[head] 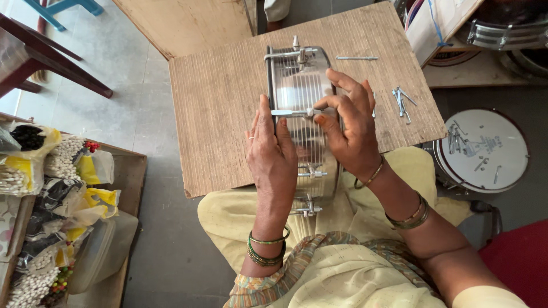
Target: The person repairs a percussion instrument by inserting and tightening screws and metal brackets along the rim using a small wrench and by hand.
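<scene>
Bright, even daylight, soft and diffuse, strongest on the floor point(120, 97) at upper left. Shadows faint. Mild glare on the shiny metal drum shell point(297, 85). Sharp focus centre; slight wide-angle stretch and softness at the edges.

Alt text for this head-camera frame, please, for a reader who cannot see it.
Both hands hold a shiny metal drum shell on its side on a wooden board; the left hand steadies it, the right hand pinches a tension rod. Loose rods lie nearby.
</scene>
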